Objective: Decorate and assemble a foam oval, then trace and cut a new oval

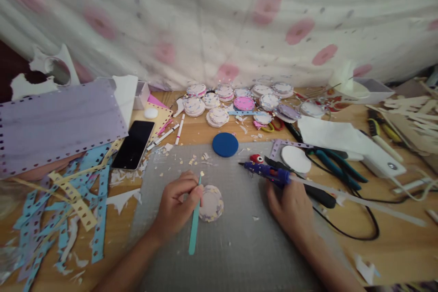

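Pinched in my left hand (181, 203) is a teal stick (194, 232), slanting down toward me, with a tiny pale piece at its upper tip. Right beside those fingers, a round white disc with a decorated rim (211, 203) lies on the grey cutting mat (239, 255). My right hand (290, 205) has its fingers around the blue glue gun (265, 171), whose nozzle points left; a long clear glue stick (359, 200) runs out of its back. A plain blue disc (225, 144) lies at the mat's far edge.
Several decorated discs (217, 117) stand along the back by the curtain. Paper strips (101, 214) and a black phone (133, 144) lie at left. On the right are teal-handled pliers (338, 169), a white disc (296, 159) and a black cable (372, 223).
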The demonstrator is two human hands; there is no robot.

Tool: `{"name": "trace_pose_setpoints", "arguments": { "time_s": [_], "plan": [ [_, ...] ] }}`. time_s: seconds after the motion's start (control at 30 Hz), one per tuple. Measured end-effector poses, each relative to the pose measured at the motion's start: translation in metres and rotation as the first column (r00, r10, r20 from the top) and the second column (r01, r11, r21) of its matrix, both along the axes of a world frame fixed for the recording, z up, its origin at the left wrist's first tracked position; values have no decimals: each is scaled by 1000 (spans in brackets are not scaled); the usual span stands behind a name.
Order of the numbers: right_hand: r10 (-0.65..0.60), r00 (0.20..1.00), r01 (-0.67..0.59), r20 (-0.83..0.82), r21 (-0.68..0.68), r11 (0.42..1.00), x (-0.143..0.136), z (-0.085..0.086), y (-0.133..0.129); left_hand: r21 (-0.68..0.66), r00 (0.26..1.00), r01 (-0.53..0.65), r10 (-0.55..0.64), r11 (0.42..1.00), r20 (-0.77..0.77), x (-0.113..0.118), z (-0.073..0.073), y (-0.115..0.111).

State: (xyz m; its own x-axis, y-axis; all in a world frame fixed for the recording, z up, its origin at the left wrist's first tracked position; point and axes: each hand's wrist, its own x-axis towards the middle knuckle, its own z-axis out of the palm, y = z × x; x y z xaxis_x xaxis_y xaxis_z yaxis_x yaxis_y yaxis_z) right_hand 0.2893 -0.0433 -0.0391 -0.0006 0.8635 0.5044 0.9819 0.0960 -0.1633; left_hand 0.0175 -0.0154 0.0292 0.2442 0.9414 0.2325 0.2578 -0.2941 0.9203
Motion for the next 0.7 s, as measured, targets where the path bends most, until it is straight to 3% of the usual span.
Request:
{"name": "trace_pose_setpoints", "arguments": {
  "time_s": [0.17,0.3,0.4,0.53,0.6,0.7],
  "plan": [
    [62,998,-62,7,37,997,-1,-6,-1,-45,997,-76,76,996,2,-1,4,-10],
    [49,991,-45,-123,29,999,1,7,-15,-90,989,-144,147,985,29,1,3,-16],
    [110,970,-75,-216,164,984,-1,21,-35,-103,981,-188,192,977,31,8,6,-18],
    [425,854,-356,-300,258,898,-25,40,-48,-114,978,-205,206,972,-1,26,16,-19],
    [556,772,-510,-307,222,831,-42,47,-42,-98,981,-190,186,977,-53,37,20,-20],
    [660,706,-639,-258,173,750,-63,53,-22,-4,976,-151,149,988,-161,50,21,-21]
  ]
}}
